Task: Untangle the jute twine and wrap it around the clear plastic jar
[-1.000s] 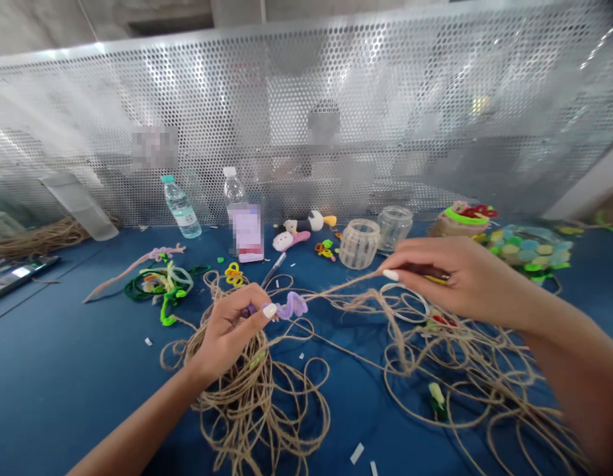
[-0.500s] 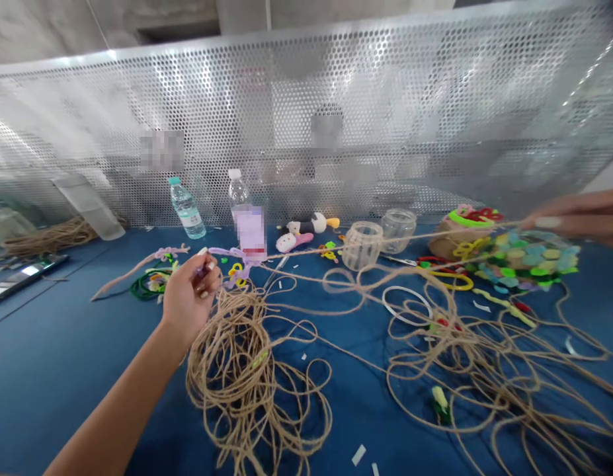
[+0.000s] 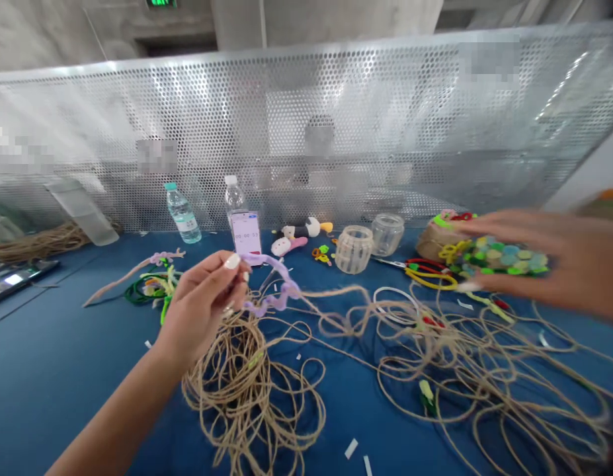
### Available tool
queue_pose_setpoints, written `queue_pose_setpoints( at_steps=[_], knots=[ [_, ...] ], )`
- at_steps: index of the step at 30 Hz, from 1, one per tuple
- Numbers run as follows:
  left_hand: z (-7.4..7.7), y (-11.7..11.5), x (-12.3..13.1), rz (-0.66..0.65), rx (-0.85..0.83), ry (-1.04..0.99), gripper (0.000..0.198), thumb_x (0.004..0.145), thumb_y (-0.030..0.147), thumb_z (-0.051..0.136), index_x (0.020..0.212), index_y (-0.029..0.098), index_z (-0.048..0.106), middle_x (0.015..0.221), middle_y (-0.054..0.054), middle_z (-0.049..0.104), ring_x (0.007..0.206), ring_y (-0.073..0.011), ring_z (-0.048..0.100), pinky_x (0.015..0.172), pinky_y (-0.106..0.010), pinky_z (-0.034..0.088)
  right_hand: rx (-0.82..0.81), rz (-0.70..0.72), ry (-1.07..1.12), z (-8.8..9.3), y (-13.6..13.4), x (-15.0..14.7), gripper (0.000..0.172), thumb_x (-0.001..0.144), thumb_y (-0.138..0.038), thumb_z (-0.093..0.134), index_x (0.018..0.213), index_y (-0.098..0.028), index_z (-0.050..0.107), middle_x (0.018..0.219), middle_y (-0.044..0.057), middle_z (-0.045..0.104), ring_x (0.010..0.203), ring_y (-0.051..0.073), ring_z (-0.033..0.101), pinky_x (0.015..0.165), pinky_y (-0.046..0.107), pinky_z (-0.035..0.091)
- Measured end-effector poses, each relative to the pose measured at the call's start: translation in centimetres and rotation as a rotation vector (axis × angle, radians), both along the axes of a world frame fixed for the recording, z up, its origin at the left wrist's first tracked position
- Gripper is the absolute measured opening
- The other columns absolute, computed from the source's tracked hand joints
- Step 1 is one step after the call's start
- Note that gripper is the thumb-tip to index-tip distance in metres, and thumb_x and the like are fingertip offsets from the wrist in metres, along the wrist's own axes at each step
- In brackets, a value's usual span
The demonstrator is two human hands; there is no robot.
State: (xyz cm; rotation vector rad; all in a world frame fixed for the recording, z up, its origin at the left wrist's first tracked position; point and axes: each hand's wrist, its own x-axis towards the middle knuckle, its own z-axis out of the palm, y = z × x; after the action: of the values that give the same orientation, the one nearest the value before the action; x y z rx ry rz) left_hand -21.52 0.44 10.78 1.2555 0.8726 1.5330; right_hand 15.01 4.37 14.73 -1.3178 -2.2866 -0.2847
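My left hand (image 3: 209, 297) is closed, thumb against fingers, pinching a lilac pipe cleaner (image 3: 289, 289) bent into a wavy loop. Strands of jute twine (image 3: 338, 291) run slackly from the loop toward the right. Beneath this hand lies a tangled heap of twine (image 3: 246, 396). At the right, my right hand (image 3: 539, 264) is blurred, its thumb and fingers apart and nothing visibly held. Behind it is a jar covered with coloured buttons (image 3: 504, 254), partly hidden.
Scissors (image 3: 430, 274) lie near two glass jars (image 3: 354, 250). More loose twine (image 3: 489, 377) spreads over the right side. A phone (image 3: 246, 235) leans against a bottle, beside a second water bottle (image 3: 183, 215). Small crochet figures (image 3: 306, 229) rest by the perforated metal screen (image 3: 296, 119).
My right hand has let go of the twine it held taut and opened. The twine has dropped slack. My left hand has shifted slightly right with the pipe cleaner.
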Motion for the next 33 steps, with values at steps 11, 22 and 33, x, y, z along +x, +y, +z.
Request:
queue_pose_setpoints(
  at_steps=[11,22,33],
  knots=[
    [-0.2,-1.3,2.4,-0.021,0.009,0.344,0.023,0.081,0.033,0.057,0.096,0.017,0.062,0.067,-0.002,0.057,0.058,-0.0117,0.053,0.054,-0.023,0.045,-0.575,0.386,0.211,-2.7,-3.5,-13.6,0.027,0.087,-0.025,0.045,0.062,-0.016,0.048,0.054,-0.003,0.05,0.048,0.006,0.042,0.047,0.02,0.029],
    [-0.5,-2.3,4.8,0.625,0.688,1.334,0.081,0.08,0.037,0.059,0.142,0.014,0.012,0.146,-0.02,0.017,0.134,-0.0364,0.021,0.102,-0.052,0.033,-0.474,0.541,0.257,-2.4,-0.8,-11.9,0.028,0.094,-0.03,0.034,0.075,-0.016,0.049,0.057,-0.005,0.041,0.05,0.006,0.035,0.049,0.02,0.026],
    [1.0,-0.7,4.5,0.303,0.267,0.733,0.096,0.074,0.029,0.067,0.142,0.026,-0.001,0.106,-0.009,0.061,0.055,-0.0128,0.058,0.051,-0.027,0.051,-0.461,0.571,0.052,-1.0,-1.3,-10.6,0.031,0.096,-0.03,0.03,0.087,-0.016,0.055,0.054,-0.005,0.042,0.047,0.007,0.037,0.05,0.021,0.026]
  ],
)
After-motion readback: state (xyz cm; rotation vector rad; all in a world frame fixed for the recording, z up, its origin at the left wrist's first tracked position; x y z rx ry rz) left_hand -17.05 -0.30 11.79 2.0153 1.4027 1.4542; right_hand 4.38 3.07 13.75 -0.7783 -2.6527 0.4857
